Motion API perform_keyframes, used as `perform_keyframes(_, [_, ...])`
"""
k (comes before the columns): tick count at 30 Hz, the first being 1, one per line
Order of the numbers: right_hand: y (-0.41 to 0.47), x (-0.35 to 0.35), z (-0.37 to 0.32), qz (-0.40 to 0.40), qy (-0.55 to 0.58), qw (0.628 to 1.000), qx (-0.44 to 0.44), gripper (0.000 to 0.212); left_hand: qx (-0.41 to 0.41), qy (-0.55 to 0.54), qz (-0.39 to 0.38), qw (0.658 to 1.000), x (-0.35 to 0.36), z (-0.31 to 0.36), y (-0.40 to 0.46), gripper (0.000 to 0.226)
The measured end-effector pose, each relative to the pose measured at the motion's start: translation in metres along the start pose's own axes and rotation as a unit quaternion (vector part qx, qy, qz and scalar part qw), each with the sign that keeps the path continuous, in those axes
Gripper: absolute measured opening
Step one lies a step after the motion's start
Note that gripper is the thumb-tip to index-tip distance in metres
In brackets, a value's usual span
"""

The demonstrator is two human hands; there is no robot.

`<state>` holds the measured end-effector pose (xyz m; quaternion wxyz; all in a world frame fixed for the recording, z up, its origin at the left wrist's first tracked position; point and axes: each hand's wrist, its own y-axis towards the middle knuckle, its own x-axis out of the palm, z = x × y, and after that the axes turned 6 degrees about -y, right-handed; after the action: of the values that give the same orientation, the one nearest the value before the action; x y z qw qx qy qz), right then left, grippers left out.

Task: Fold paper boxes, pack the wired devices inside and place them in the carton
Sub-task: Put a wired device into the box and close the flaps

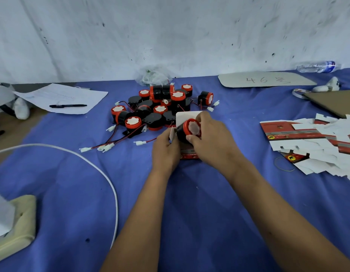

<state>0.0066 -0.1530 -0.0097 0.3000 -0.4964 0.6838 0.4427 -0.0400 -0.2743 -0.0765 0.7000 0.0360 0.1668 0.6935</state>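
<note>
At nine o'clock on the blue tabletop (190, 203), a white cable (103, 169) curving past a cream power strip (19, 218); farther back at ten o'clock, a black marker (68, 105) lying on a sheet of paper (72, 95). Toward twelve o'clock, a heap of black-and-red wired buzzers (156, 107), leads and white plugs trailing out toward eight o'clock. Just right of centre, left hand (166, 152) pinching the side flap of a half-folded paper box (188, 116), its grip closed on the card. Right hand (211, 142) at one o'clock from it, grip closed round one wired buzzer (190, 128), red face up, held at the mouth of the box. Packing step under way, judging by this. Next move likely calls for seating the buzzer fully, tucking its lead in, then closing the flaps. At three o'clock, a fanned stack of flat box blanks (317, 138) waiting. Carton not clearly identifiable.
</note>
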Motion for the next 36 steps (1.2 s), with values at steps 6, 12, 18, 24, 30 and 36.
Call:
perform_keyframes(6, [0.000,0.000,-0.004,-0.026,-0.102,0.994,0.006,0.032,-0.076,-0.098,-0.002,0.992,-0.003,0.005,0.004,0.039])
perform_keyframes(12, [0.000,0.013,-0.012,-0.074,-0.197,0.978,-0.010,0.025,-0.017,-0.013,-0.015,1.000,0.003,0.006,-0.002,0.013])
perform_keyframes(18, [-0.019,-0.012,0.012,0.058,-0.193,0.979,0.039,0.024,-0.033,-0.020,0.005,0.999,0.004,0.001,0.002,0.018])
perform_keyframes(24, [-0.017,-0.031,0.013,0.030,-0.142,0.987,0.073,0.015,-0.061,-0.030,-0.003,0.998,0.005,0.001,0.005,0.023])
perform_keyframes(30, [-0.002,-0.014,-0.015,-0.039,-0.170,0.984,0.044,0.008,-0.060,-0.059,-0.016,0.996,0.011,0.005,0.002,0.014])
perform_keyframes(36, [0.010,-0.006,-0.002,0.036,-0.162,0.982,0.089,0.027,-0.087,-0.060,-0.010,0.994,0.019,0.005,0.005,0.022])
